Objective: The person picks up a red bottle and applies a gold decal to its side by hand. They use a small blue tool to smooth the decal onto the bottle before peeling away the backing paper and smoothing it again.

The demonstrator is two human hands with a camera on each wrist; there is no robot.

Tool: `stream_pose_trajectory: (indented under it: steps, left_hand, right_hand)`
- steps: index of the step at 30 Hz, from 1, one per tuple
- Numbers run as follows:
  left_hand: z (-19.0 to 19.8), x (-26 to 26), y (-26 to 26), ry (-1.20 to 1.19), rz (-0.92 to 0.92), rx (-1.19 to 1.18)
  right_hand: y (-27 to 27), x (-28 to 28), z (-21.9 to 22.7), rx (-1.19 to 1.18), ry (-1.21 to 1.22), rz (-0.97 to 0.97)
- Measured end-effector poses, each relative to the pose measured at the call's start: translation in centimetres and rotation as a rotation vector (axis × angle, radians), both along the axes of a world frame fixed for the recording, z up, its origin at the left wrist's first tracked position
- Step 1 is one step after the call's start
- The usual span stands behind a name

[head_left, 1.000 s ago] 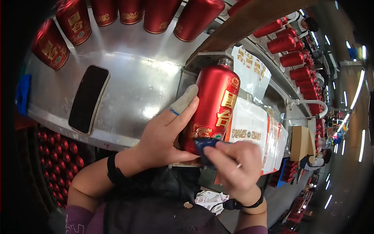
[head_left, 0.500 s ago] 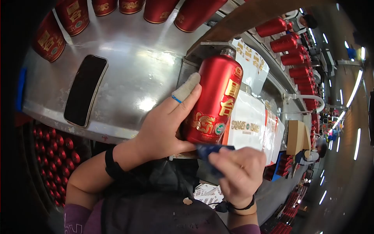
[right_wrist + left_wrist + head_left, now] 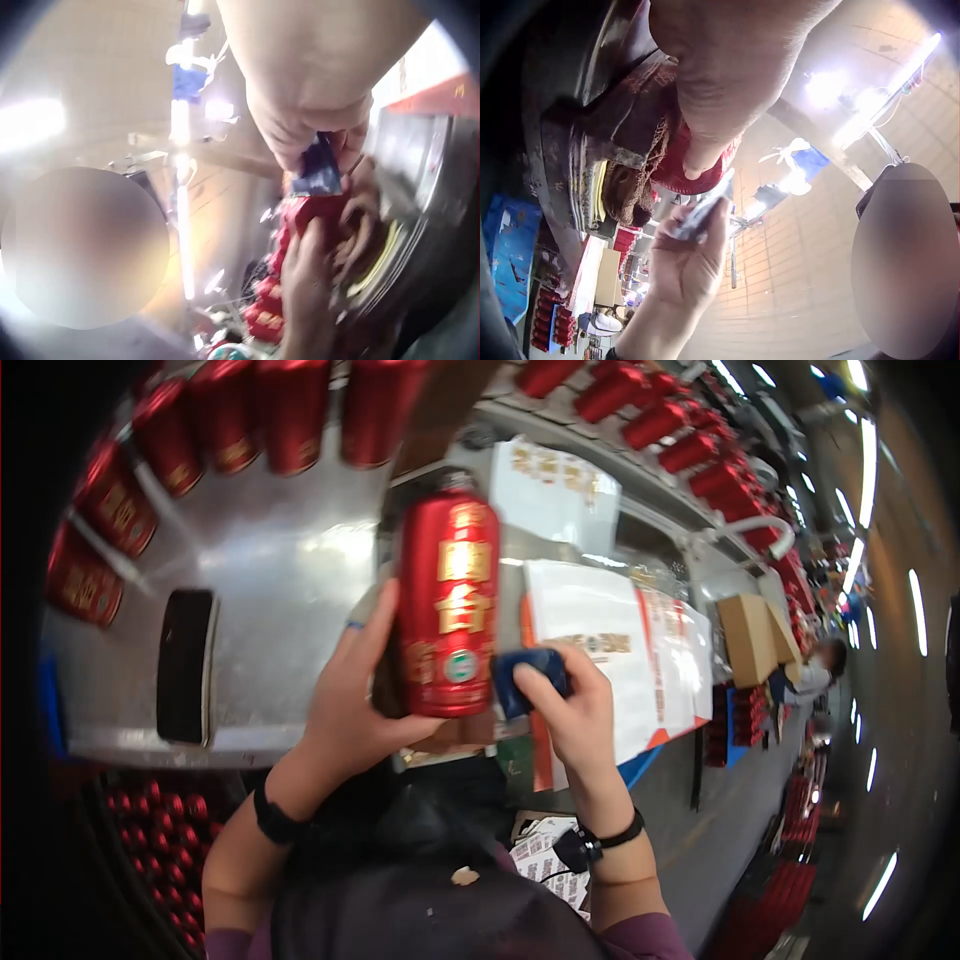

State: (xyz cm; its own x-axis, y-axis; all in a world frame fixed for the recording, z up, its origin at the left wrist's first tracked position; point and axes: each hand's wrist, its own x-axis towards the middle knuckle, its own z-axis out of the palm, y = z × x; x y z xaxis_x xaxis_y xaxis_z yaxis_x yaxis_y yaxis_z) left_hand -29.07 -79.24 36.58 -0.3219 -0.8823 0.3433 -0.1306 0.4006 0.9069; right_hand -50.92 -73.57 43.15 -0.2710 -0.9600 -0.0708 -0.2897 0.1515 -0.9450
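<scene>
Red bottle: positioned in front of the body, neck directed away, gold characters and round green mark facing the head camera. Gripped along its left side by left hand, with thumb across the base and fingers spread along and behind the side; fingertips partly hidden.

Dark-blue piece: pinched between thumb and fingers of right hand, just beside the lower right side of the bottle. Contact with bottle: cannot tell from the blurred views.

Phone: laid flat on metal tabletop, left of the left hand. Row of red bottles: arranged along the far and left edges of the tabletop. White printed sheets: located right of the bottle, with orange-red edging. Cardboard box: placed beyond the sheets, at right.
</scene>
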Motion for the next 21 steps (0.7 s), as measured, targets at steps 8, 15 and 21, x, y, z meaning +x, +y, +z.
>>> stream_pose_trajectory:
  steps: [8,15,21]
  left_hand:
    - [1.3,-0.1,1.1,-0.211,0.023,-0.013]
    - [1.3,1.1,3.4,-0.481,-0.052,-0.631]
    - [3.7,-0.3,2.5,-0.592,-0.070,-0.767]
  right_hand:
    - [-1.6,-3.5,-0.9,-0.092,0.502,0.060]
    - [0.9,-9.8,1.9,0.047,0.134,0.037]
    - [1.8,-27.7,0.2,0.005,-0.037,-0.397]
